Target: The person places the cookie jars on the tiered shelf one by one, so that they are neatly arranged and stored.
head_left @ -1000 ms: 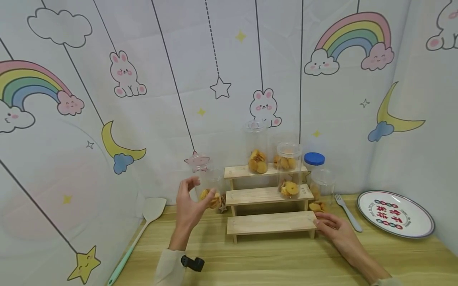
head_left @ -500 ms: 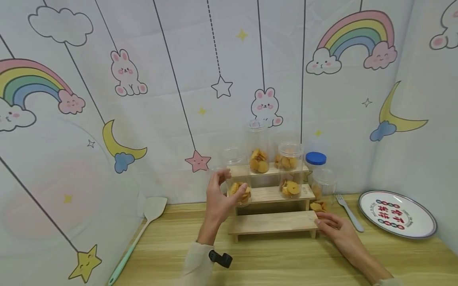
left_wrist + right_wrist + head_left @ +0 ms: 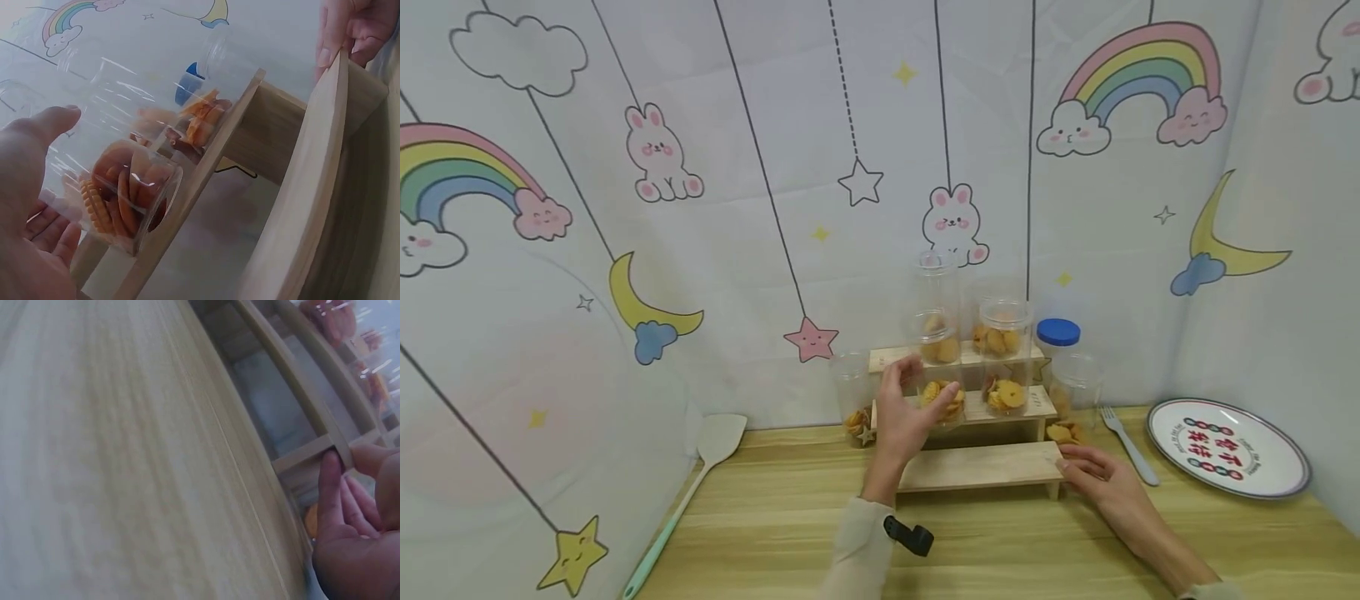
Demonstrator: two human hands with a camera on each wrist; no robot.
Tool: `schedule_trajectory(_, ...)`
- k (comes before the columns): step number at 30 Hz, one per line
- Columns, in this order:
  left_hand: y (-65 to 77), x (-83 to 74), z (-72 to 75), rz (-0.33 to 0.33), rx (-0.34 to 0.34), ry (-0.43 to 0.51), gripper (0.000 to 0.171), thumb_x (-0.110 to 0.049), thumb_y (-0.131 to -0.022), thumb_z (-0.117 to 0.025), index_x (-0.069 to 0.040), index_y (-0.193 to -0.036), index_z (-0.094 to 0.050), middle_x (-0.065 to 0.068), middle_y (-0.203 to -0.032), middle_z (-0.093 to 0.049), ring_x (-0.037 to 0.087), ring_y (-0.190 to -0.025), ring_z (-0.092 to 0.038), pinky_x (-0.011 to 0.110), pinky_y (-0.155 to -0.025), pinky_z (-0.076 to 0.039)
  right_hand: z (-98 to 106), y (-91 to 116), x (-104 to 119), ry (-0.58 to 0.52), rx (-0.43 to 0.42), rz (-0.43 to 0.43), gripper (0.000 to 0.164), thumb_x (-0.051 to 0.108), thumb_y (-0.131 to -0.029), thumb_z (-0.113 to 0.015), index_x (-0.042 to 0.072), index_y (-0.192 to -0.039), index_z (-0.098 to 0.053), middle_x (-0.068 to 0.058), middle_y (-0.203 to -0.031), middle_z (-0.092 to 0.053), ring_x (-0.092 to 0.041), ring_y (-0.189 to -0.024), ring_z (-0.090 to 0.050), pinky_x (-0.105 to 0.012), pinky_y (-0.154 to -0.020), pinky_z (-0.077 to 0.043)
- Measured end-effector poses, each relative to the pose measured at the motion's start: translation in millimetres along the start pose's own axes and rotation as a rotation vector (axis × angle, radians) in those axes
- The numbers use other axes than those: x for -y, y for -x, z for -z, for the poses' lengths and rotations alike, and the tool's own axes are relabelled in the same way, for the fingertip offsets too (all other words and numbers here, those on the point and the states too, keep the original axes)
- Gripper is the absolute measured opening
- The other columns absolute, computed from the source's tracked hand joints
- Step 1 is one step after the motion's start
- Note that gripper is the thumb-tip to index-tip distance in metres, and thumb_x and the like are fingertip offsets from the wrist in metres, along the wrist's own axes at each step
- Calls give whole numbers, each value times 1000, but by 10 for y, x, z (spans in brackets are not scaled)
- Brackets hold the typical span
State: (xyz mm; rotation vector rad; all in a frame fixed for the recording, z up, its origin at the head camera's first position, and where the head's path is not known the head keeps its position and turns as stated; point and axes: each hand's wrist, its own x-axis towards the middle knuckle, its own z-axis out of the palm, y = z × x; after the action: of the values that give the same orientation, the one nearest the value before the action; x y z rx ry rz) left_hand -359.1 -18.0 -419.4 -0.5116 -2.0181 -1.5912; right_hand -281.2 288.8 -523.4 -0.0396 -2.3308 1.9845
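Observation:
My left hand grips a clear jar with ridged cookies in its bottom. In the left wrist view, that jar is close over the middle step, thumb on one side and fingers round the other. My right hand pinches the right end of the three-step wooden rack's lowest board; the right wrist view shows the thumb above this board and a finger beneath. Another cookie jar stands on the middle step's right. A tall jar on the top step is partly hidden behind the held jar.
Left of the rack stands a jar of cookies. At its right are an open jar and a blue-lidded jar. A fork and a plate lie further right, a spatula far left.
My left hand has carried the cookie jar rightward, from left of the rack to the middle step, uncovering the jar behind. The right hand keeps its hold on the lowest board.

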Motion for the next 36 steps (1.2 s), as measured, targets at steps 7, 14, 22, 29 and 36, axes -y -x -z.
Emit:
schedule_trajectory(7,5,61,-85,42,-13,36,73,-45,-80,-84,-12,-137,-54,5,-129,-59,18,-122,-58,37,-108,-50,-61,-25,-15,-16,16,1,59,37,-95,-70,4,-141,-53,-3,-111,-73,-5,-100,-68,-23,-87,-59)
schedule_trajectory(14,6,145,-103,58,10,197,69,-31,-82,-84,-13,-139,-49,7,-139,-57,20,-133,-55,35,-115,-45,-76,-39,-7,-17,9,8,57,36,-95,-70,5,-140,-54,-3,-110,-73,-6,-99,-69,-24,-86,-59)
schedule_trajectory(22,31,180,-96,-7,-10,99,70,-30,-77,-88,-11,-137,-57,8,-130,-61,25,-119,-63,35,-102,-55,-47,-27,-1,-18,5,12,58,36,-95,-70,4,-141,-54,0,-108,-73,-5,-98,-69,-24,-85,-60)
schedule_trajectory(29,74,186,-91,-44,9,-4,75,-32,-78,-87,-12,-143,-55,13,-125,-61,29,-114,-62,34,-97,-58,-18,-23,-8,-29,8,6,59,36,-95,-70,3,-141,-53,0,-108,-73,-6,-99,-69,-24,-86,-60)
schedule_trajectory(36,108,128,17,-25,24,-51,69,-34,-80,-86,-12,-139,-57,7,-128,-65,21,-119,-63,31,-102,-55,-3,-19,-4,-31,10,5,60,36,-95,-70,3,-141,-53,0,-109,-73,-5,-99,-69,-24,-86,-60)
